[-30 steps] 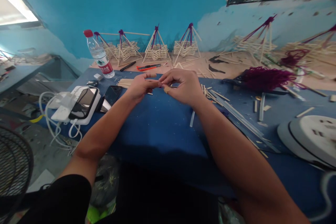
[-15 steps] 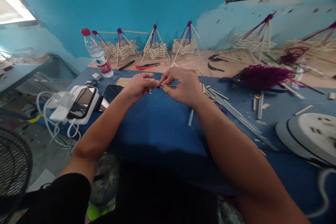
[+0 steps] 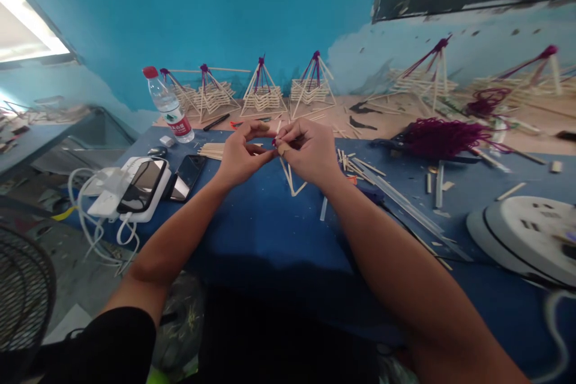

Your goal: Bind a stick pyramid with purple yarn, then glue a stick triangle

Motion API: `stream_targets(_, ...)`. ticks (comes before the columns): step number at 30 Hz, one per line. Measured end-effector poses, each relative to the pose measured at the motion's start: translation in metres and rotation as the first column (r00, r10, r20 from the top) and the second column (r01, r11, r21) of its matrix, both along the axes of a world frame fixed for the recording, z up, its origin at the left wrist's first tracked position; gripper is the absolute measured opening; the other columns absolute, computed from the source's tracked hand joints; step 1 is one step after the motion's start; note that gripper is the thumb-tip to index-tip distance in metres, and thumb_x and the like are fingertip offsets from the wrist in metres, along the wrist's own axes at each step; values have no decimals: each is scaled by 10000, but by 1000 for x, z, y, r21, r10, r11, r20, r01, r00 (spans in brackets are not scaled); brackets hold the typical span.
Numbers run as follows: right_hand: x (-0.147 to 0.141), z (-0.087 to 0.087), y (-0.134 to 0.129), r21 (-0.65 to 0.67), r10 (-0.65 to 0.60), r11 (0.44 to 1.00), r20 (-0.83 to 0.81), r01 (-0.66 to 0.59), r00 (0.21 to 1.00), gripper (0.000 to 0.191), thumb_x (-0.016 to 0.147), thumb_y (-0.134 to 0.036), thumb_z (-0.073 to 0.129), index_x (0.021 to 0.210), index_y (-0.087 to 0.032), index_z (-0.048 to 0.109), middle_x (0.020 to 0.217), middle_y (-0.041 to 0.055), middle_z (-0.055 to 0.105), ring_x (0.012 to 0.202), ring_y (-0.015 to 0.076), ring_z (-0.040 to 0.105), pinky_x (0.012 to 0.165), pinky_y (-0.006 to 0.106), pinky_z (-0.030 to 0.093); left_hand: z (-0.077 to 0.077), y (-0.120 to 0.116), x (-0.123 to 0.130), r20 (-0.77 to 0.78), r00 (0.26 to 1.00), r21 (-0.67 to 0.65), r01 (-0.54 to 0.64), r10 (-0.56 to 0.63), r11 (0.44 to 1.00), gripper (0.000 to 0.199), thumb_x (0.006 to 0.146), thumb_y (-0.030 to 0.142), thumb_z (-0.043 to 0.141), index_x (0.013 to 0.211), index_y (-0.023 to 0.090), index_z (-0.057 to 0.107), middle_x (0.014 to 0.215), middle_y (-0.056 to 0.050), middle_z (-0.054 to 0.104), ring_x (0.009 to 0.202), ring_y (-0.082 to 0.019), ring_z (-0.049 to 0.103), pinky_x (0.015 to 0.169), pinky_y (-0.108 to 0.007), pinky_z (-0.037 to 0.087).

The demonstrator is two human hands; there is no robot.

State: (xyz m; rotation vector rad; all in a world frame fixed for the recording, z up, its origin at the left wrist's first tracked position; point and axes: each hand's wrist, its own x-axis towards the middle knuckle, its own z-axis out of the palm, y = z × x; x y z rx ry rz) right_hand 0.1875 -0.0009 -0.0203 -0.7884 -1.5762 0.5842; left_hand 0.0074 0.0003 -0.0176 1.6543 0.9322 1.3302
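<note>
Purple yarn [image 3: 274, 141], small bit, pinched between right hand's [image 3: 310, 147] thumb and forefinger, above the blue table [image 3: 252, 222]. Left hand [image 3: 245, 153] curved, gap between thumb and forefinger, tips beside the yarn; can't tell if they grip it. Joined wooden sticks [image 3: 291, 185] show just below right fingers, V-shaped, point toward the person; upper ends partly hidden by hand. Loose stick bundle [image 3: 211, 150] beside left hand; more cut sticks [image 3: 345, 162] by right wrist. Smartphone [image 3: 189, 175] left of left hand, water bottle [image 3: 173, 109] upright behind it, red cap. Stick frames with purple yarn tops [image 3: 264, 96] stand along the wall. Purple yarn pile [image 3: 438, 138] far right, well apart from hands.
</note>
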Motion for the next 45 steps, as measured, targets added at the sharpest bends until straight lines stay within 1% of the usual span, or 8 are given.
stream_targets(5, 0, 2, 2, -19, 69, 997, -101, -72, 992, 203, 731, -223, 743, 690, -249, 546, 859, 50, 748, 813, 199, 710, 754, 383, 583, -11, 9, 0, 60, 995, 131, 72, -80, 989, 586, 664, 385, 1040, 1073, 187, 670, 1090, -63, 835, 963, -190, 840, 868, -288, 686)
stream_targets(11, 6, 4, 4, -55, 197, 977, -130, -205, 972, 284, 727, -231, 833, 693, -244, 552, 854, 46, 726, 787, 192, 680, 731, 378, 563, -13, 12, -4, 68, 991, 148, 102, -113, 984, 594, 700, 309, 1029, 1147, 183, 658, 1025, -58, 842, 952, -191, 847, 927, -321, 705)
stream_targets(18, 26, 23, -5, -174, 153, 976, 120, -131, 981, 265, 719, -215, 892, 707, -225, 627, 759, 23, 692, 703, 162, 632, 642, 331, 493, -15, 4, 1, 84, 983, 159, 150, -165, 976, 503, 748, 245, 959, 1159, 173, 679, 997, -62, 861, 957, -196, 858, 935, -314, 709)
stream_targets(25, 25, 36, -15, -193, 223, 959, 56, -209, 973, 290, 713, -252, 911, 767, -224, 627, 776, 9, 696, 717, 151, 662, 645, 313, 529, -9, -2, 4, 129, 977, 71, 165, -173, 984, 598, 782, 398, 980, 1233, 179, 654, 973, -58, 845, 927, -192, 844, 900, -313, 691)
stream_targets(30, 16, 29, -16, -168, 195, 967, -3, -193, 981, 257, 705, -227, 865, 766, -230, 616, 748, -2, 682, 665, 140, 648, 614, 309, 520, -7, 1, 5, 190, 974, 1, 124, -122, 992, 717, 635, 346, 1062, 1203, 187, 655, 875, -4, 820, 837, -166, 827, 868, -293, 678)
stream_targets(33, 12, 23, -14, -139, 149, 978, -34, -153, 988, 253, 714, -244, 868, 762, -231, 620, 758, 0, 687, 663, 137, 641, 620, 314, 525, -7, 2, 4, 217, 973, -41, 90, -79, 995, 722, 617, 356, 1063, 1189, 191, 655, 833, 16, 804, 782, -161, 817, 832, -296, 673)
stream_targets(41, 12, 23, -12, -168, 174, 968, -87, -186, 981, 360, 682, -306, 967, 781, -229, 630, 777, 3, 719, 710, 158, 695, 678, 334, 593, 3, -9, 5, 150, 988, 60, 13, -22, 998, 652, 647, 339, 1049, 1104, 200, 605, 791, 36, 777, 732, -138, 791, 753, -258, 653)
stream_targets(45, 12, 24, -12, -212, 205, 950, -122, -227, 971, 407, 653, -326, 1000, 795, -237, 629, 790, -4, 730, 724, 161, 708, 700, 341, 619, 8, -14, 5, 137, 990, 42, 15, -21, 999, 614, 671, 300, 1010, 1090, 205, 571, 777, 50, 756, 693, -116, 766, 696, -229, 634)
